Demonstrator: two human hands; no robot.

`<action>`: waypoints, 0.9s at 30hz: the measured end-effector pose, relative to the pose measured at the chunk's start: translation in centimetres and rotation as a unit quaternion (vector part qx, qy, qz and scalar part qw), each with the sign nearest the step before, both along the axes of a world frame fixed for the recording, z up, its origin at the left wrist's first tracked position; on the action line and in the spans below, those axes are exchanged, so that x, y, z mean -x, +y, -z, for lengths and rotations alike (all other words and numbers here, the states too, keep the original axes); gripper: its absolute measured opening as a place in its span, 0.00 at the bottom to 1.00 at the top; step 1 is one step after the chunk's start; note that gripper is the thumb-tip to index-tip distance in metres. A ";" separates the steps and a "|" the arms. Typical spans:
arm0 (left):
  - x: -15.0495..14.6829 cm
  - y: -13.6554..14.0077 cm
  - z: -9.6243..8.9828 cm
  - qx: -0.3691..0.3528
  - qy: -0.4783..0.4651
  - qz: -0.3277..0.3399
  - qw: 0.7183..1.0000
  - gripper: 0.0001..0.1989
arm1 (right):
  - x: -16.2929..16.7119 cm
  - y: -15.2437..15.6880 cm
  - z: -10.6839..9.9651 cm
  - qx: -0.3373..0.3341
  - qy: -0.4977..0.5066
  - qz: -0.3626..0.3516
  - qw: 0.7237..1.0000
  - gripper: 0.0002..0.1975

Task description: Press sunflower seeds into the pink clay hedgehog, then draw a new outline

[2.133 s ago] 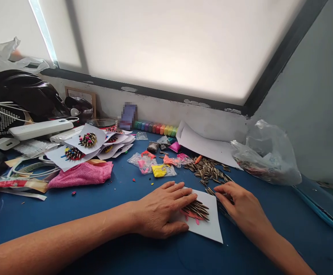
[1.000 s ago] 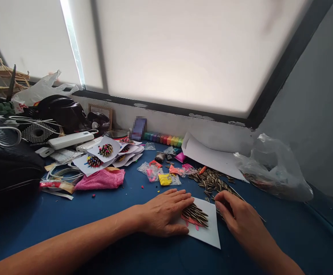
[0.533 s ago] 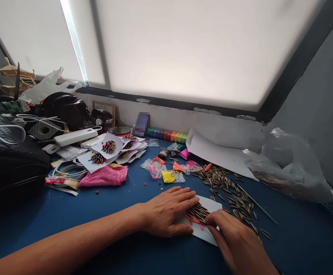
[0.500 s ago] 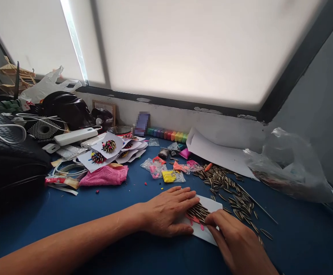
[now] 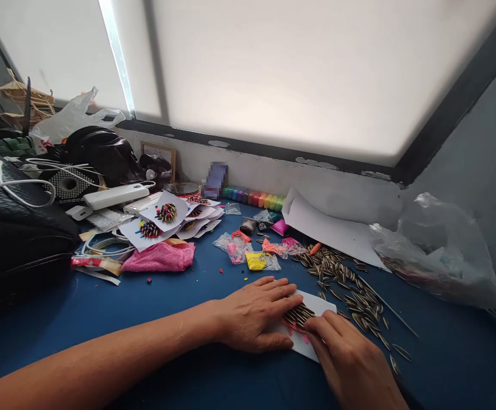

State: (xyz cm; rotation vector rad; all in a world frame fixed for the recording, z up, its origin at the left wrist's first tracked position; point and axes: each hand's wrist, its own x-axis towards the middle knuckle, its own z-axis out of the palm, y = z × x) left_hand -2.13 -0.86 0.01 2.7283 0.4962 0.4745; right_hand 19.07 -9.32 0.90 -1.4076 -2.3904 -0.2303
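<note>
A white paper card (image 5: 322, 304) lies on the blue table, bearing a tight cluster of striped sunflower seeds (image 5: 298, 314) set in pink clay (image 5: 306, 339). My left hand (image 5: 258, 316) rests flat on the card's left part, its fingers stretched out beside the seeds and partly over them. At the cluster's right edge, my right hand (image 5: 344, 350) has thumb and forefinger pinched together, touching the seeds. Whatever sits between those fingertips is hidden. Loose sunflower seeds (image 5: 361, 304) are strewn just beyond and to the right of the card.
Small bags of coloured clay (image 5: 256, 261) lie beyond my hands. A thin rod (image 5: 386, 304) and a clear plastic bag (image 5: 444, 262) are on the right. Finished-looking seed cards (image 5: 166, 213), a pink cloth (image 5: 160, 257) and a black bag (image 5: 21, 228) crowd the left.
The whole view has shifted slightly. My right fingertips have moved a little leftward over the seed cluster; my left hand keeps its place on the card.
</note>
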 end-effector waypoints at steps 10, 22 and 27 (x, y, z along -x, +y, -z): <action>0.1 -0.1 0.0 -0.012 -0.010 0.000 1.000 0.34 | 0.2 0.0 0.4 -0.028 -0.040 0.003 0.999 0.11; 0.1 0.0 0.1 -0.004 -0.001 0.001 1.000 0.34 | 0.4 -0.1 -0.1 -0.095 -0.068 0.023 0.993 0.14; 0.2 0.0 -0.2 0.012 0.019 0.001 1.000 0.37 | -0.8 0.1 -1.8 -0.082 -0.031 0.041 0.995 0.14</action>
